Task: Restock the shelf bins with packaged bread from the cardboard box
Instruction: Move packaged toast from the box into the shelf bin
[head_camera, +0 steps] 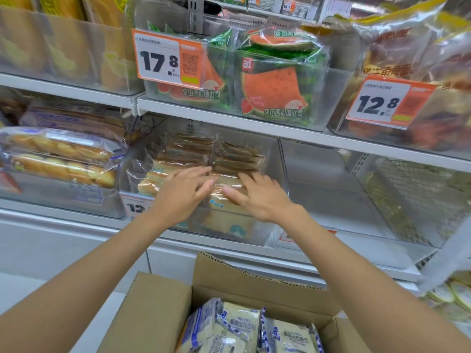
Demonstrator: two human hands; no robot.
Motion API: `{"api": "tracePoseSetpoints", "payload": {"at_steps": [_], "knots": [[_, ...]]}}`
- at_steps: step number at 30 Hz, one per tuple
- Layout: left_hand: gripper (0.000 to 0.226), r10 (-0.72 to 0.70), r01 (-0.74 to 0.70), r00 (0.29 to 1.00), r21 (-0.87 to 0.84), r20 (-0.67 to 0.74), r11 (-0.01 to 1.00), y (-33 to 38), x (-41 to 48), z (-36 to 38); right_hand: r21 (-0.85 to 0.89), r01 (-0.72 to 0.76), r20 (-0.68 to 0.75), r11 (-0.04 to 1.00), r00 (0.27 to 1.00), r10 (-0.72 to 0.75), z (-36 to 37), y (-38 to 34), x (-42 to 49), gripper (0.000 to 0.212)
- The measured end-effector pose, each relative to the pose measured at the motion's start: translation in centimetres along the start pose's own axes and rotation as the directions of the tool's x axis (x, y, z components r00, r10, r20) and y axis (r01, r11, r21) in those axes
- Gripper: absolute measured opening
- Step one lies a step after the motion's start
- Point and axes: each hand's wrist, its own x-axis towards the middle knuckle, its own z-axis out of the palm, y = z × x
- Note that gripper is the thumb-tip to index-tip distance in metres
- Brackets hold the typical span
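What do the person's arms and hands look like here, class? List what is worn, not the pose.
The left arm and right arm are bare to the frame's edge, with no sleeve in view. The left hand and right hand wear no gloves; no watch, bracelet or ring shows, though the fingers are blurred.

The cardboard box [254, 284] sat open at the bottom of view, flaps raised, with white-and-blue bread packs [242, 324] standing upright inside, pressed side by side. On the shelf above it, a clear plastic bin [270, 149] held bread in transparent wrap: golden loaves [155, 179] lying flat at the front, darker brown packs [193, 146] stacked in two rows behind (their labels too blurred to read). A second clear bin [331, 197] stood just to its right.
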Motion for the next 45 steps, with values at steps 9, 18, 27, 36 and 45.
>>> {"api": "tracePoseSetpoints", "payload": {"at_steps": [9,18,27,36,45], "knots": [[0.046,-0.088,0.128,0.985,-0.286,0.15,0.95,0.3,0.5,-1.6,0.098,-0.039,-0.046,0.994,0.998,0.044,0.0,-0.2,0.1,0.068],[0.051,-0.085,0.086,0.996,-0.033,0.009,0.996,0.2,-0.5,0.6,0.044,-0.022,0.031,0.999,0.999,0.02,1.4,0.2,0.5,0.068],[0.05,-0.126,0.115,0.988,0.121,0.088,0.986,1.3,0.4,0.2,-0.008,0.0,0.038,1.0,0.999,0.0,1.1,-0.5,0.5,0.074],[0.035,-0.082,0.104,0.991,0.221,-0.103,0.97,4.9,0.5,-0.7,0.132,0.159,-0.319,0.978,0.941,-0.11,0.6,0.9,-1.6,0.051],[0.018,-0.212,0.224,0.968,-0.086,0.132,0.971,12.1,-6.1,5.5,0.303,0.272,-0.329,0.913,0.929,-0.168,5.0,6.8,-14.1,0.02]]}}
